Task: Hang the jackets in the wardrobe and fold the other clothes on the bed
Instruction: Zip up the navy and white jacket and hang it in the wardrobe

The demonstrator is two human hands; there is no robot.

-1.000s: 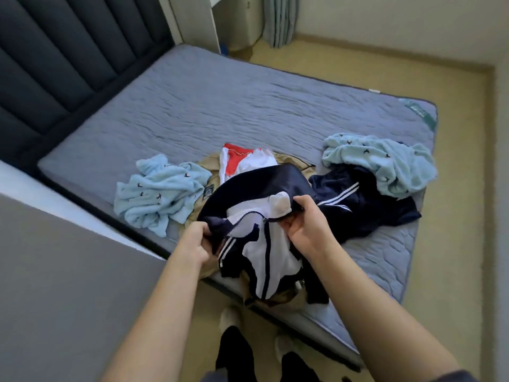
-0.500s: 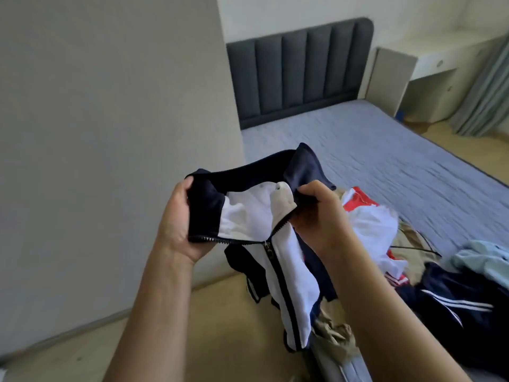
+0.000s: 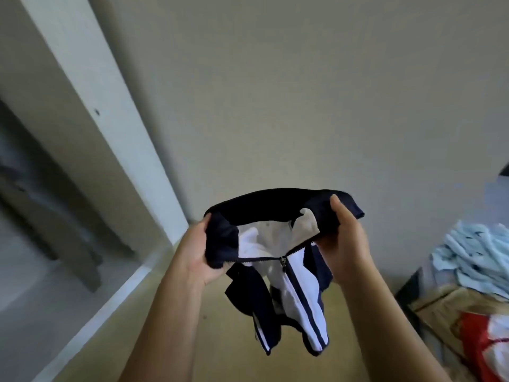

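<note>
While I am looking down through the head view: I am holding the navy-and-white jacket (image 3: 278,271) in the air above the floor (image 3: 220,348), clear of the bed.
Left hand (image 3: 197,255): it is gripping one end of the collar, fingers curling under the dark cloth and thumb lying on top.
Right hand (image 3: 344,244): it is gripping the opposite end in the same way.
Reason for the hold: both hands are stretching the collar (image 3: 275,205) wide, so the neck is gaping upward while the body and sleeves are hanging loose below; I judge this is readying the jacket for a hanger.
Zip pull (image 3: 283,261): it is sitting just under the neck, leaving the front mostly closed, which may be narrowing the way in for a hanger.
Wardrobe (image 3: 110,119): it is standing to my left, its dark interior showing only blurred shapes; I cannot tell whether a hanger is waiting there.
Obstacles: its pale upright edge is standing near my left hand, and a plain wall (image 3: 303,78) is facing me.
Bed pile: a light blue garment (image 3: 473,255), a tan garment (image 3: 451,307) and a red-and-white garment (image 3: 487,334) are lying heaped at my right, not yet folded.
</note>
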